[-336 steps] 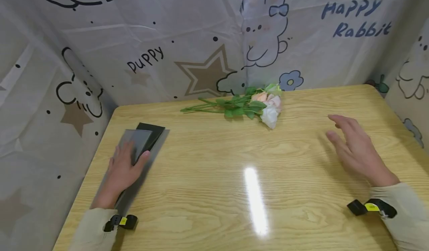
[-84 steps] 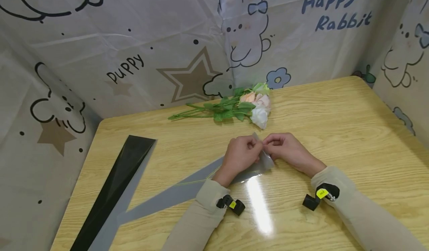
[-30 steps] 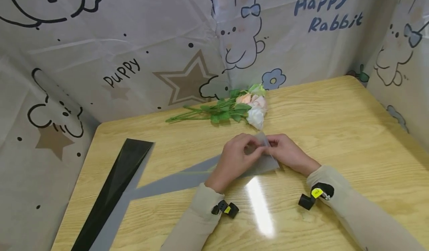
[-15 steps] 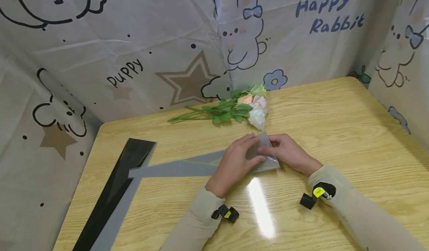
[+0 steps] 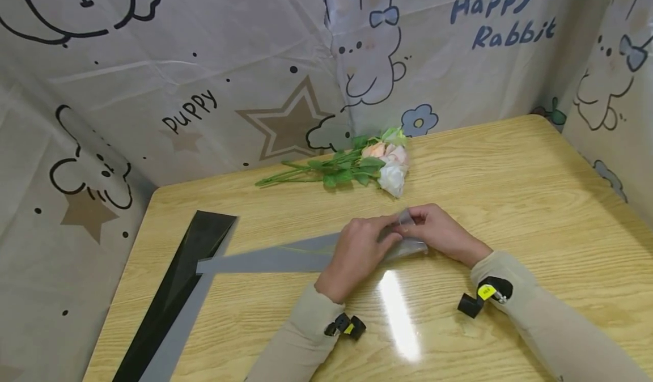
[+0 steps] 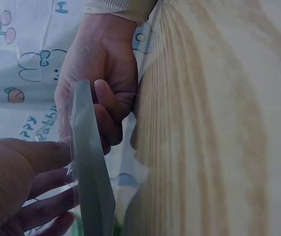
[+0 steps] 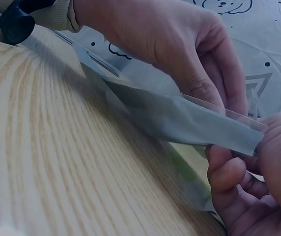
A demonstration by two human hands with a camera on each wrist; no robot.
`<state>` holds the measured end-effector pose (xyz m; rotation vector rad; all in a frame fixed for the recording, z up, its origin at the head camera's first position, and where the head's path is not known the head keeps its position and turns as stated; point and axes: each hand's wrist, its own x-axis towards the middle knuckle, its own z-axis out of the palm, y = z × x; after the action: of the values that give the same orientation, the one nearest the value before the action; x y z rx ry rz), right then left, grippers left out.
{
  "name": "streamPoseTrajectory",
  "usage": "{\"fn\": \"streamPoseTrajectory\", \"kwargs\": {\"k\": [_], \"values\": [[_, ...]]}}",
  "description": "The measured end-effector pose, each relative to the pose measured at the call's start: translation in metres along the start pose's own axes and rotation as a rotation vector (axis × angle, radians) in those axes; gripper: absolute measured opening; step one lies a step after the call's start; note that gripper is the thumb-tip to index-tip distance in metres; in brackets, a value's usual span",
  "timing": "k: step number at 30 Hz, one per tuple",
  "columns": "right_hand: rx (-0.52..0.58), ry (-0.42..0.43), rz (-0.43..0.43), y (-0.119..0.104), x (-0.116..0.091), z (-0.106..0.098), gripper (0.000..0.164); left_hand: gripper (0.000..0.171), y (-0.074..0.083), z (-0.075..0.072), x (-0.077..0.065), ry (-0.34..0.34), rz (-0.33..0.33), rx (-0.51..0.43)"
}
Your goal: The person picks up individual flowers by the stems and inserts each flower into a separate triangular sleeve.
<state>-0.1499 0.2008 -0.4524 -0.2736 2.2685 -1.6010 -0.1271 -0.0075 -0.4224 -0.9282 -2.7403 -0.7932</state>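
Observation:
A long grey wrapping sleeve (image 5: 285, 257) with a clear film layer and thin gold lines lies across the table, its wide end lifted between both hands. My left hand (image 5: 354, 251) pinches that end between thumb and fingers. Just opposite, my right hand (image 5: 444, 234) holds the sleeve's edge with curled fingers. Close up in the left wrist view, the clear layer stands slightly apart from the grey sleeve (image 6: 91, 162), with the right hand (image 6: 101, 73) beyond. In the right wrist view, the left hand (image 7: 180, 49) touches the clear film above the grey layer (image 7: 189, 123).
At the left lie a black folded sleeve (image 5: 173, 280) and a grey one (image 5: 189, 319) under it; the held sleeve's narrow end crosses them. Behind the hands rests a bunch of artificial roses (image 5: 393, 166) with green stems. A printed cloth (image 5: 245, 42) hangs behind the wooden table (image 5: 510, 172).
The hands have taken a grey sleeve from the left pile to the middle. Its narrow end has swung up onto the pile. Most recently, the left fingers have closed in and the wide end has bent.

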Motion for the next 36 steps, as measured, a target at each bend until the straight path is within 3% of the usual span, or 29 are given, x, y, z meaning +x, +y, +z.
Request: {"fn": "streamPoseTrajectory", "kwargs": {"k": [4,9,19,25,31,36], "values": [[0.066,-0.019,0.031,-0.001,-0.002,-0.002,0.034,0.031,0.001,-0.003,0.000,0.046,0.048,0.046],[0.184,-0.056,0.056,0.001,-0.003,-0.001,0.028,0.025,0.000,-0.006,-0.001,0.089,0.101,0.081],[0.252,-0.067,0.055,0.001,-0.001,-0.001,0.020,0.022,-0.006,-0.016,-0.001,0.133,0.123,0.119],[0.253,-0.072,0.054,-0.001,-0.001,-0.001,0.017,0.022,-0.013,-0.012,0.002,0.115,0.108,0.024],[0.246,-0.078,0.050,-0.001,-0.001,-0.003,0.020,0.025,-0.018,-0.009,0.004,0.118,0.038,-0.070],[0.233,-0.078,0.041,0.001,-0.001,-0.003,0.020,0.032,-0.022,-0.008,0.003,0.061,0.002,-0.157]]}}
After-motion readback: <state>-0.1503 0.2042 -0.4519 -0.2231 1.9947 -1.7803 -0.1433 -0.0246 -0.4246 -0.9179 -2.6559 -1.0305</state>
